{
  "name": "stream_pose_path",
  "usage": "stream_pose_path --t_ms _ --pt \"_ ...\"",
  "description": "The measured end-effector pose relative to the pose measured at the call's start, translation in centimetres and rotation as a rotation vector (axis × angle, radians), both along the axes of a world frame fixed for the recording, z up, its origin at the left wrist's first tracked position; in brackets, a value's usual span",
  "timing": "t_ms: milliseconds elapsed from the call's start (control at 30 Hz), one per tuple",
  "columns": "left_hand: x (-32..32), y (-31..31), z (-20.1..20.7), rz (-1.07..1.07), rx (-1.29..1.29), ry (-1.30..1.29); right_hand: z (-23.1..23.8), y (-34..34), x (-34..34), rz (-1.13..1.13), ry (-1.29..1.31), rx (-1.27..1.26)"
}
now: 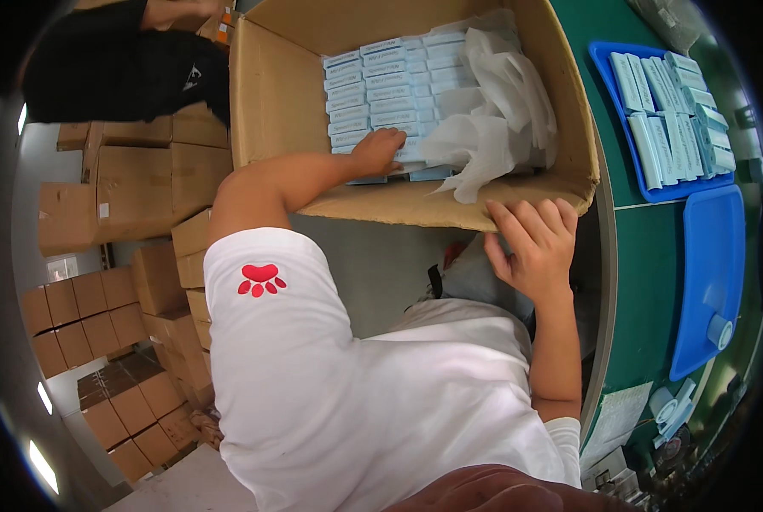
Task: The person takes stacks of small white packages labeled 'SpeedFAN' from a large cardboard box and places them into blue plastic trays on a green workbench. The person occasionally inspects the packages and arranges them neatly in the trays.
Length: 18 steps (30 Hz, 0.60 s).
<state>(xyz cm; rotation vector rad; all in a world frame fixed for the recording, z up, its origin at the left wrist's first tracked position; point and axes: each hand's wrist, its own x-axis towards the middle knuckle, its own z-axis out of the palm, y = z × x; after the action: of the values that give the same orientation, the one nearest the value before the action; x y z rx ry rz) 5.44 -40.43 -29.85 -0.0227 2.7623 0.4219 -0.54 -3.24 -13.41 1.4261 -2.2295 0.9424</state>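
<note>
A large open cardboard box [266,94] stands in front of me, its near wall toward my body. Stacked in columns inside are small light blue boxes [390,81] with dark print. My left hand [378,154] reaches over the near left side, its fingers bent around the end of a light blue box in the near rows; the fingertips are partly hidden. Crumpled white packing sheet [484,141] covers the right part of the stack. My right hand [535,247] grips the near rim towards the right corner, fingers over the edge and thumb below.
On the green table [642,290] at right sit a blue tray [599,60] full of light blue boxes and another blue tray [706,256] bearing a white roll [719,331]. Cardboard cartons [138,183] are piled at left. A person in black clothes [134,72] stands at the far left.
</note>
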Motion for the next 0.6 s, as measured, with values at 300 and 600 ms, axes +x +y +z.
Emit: stream_pose_path --t_ms 300,600 --pt "-0.6 0.5 0.6 0.132 -0.182 0.038 -0.2 -0.1 0.1 -0.017 0.01 -0.006" --pt "-2.5 -1.8 -0.3 0.02 -0.272 -0.08 -0.1 -0.4 0.1 -0.031 0.011 -0.006"
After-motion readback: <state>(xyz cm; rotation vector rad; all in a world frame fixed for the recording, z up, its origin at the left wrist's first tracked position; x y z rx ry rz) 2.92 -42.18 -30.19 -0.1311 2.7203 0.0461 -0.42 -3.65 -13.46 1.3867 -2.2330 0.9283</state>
